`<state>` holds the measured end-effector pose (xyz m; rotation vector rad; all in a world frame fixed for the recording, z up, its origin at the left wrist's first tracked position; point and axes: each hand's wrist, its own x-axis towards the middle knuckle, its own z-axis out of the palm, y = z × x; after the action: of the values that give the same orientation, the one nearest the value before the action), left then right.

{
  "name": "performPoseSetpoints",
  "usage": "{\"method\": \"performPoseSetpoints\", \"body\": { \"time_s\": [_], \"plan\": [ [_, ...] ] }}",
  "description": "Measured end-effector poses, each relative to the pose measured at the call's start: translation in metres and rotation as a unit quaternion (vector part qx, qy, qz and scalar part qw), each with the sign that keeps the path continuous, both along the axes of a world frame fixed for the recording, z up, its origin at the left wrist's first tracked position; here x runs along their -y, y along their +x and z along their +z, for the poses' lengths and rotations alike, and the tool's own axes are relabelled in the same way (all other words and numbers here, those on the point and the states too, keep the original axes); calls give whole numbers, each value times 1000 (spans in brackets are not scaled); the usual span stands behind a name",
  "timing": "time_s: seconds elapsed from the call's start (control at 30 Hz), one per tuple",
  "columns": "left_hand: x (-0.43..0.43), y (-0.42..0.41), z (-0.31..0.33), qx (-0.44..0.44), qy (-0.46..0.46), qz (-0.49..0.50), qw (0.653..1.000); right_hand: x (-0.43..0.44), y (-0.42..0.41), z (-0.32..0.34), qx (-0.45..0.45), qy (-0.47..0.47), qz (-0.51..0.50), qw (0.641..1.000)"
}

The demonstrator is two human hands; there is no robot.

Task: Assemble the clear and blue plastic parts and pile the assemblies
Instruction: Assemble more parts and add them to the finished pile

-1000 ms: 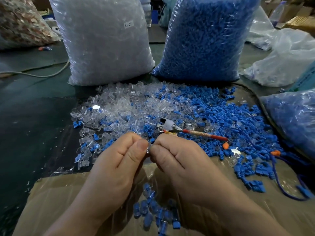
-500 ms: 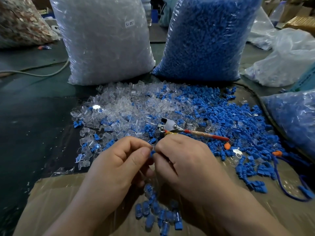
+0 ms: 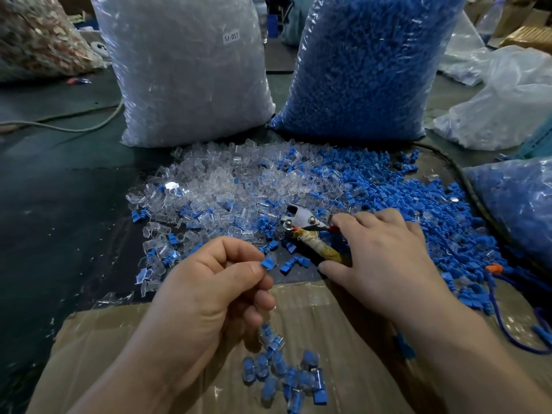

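My left hand (image 3: 215, 288) pinches a small blue-and-clear piece (image 3: 268, 263) between thumb and forefinger, just above the cardboard's far edge. My right hand (image 3: 385, 258) lies further right with relaxed, spread fingers over the wrapped handle of a pair of pliers (image 3: 301, 219); its fingertips reach the loose blue parts (image 3: 394, 189). Loose clear parts (image 3: 221, 186) are heaped to the left of the blue ones. A small pile of assemblies (image 3: 286, 375) lies on the cardboard (image 3: 113, 354) below my left hand.
A big bag of clear parts (image 3: 185, 70) and a big bag of blue parts (image 3: 364, 64) stand behind the heaps. Another bag of blue parts (image 3: 516, 210) lies at the right. A blue cord with an orange stopper (image 3: 493, 268) trails at the right. A cable (image 3: 74, 127) crosses the dark mat at the left.
My hands have come apart. The right hand let go and moved right and forward over the pliers and blue parts; the left hand keeps the piece pinched.
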<state>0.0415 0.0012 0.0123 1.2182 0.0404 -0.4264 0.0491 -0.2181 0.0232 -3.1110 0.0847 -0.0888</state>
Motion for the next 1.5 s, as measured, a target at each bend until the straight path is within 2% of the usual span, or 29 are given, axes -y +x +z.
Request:
{"method": "performPoseSetpoints", "body": {
  "time_s": [0.17,0.33,0.47,0.83,1.17,1.5],
  "plan": [
    [-1,2,2,-1,-16,28,999,-1,0,2,52,37,4,998],
    [-3,1,4,32,-20,53,998,-7,-12,14,136,217,58,965],
    [-2,2,5,61,-33,80,994,-14,-21,20,103,258,108,954],
    [-4,2,-1,141,64,158,975,-17,-25,23,29,198,190,961],
    [-4,2,-7,223,109,169,954,-16,-25,22,25,206,210,956],
    [-4,1,-9,225,113,162,954,-17,-23,21,18,166,207,964]
  ]
}}
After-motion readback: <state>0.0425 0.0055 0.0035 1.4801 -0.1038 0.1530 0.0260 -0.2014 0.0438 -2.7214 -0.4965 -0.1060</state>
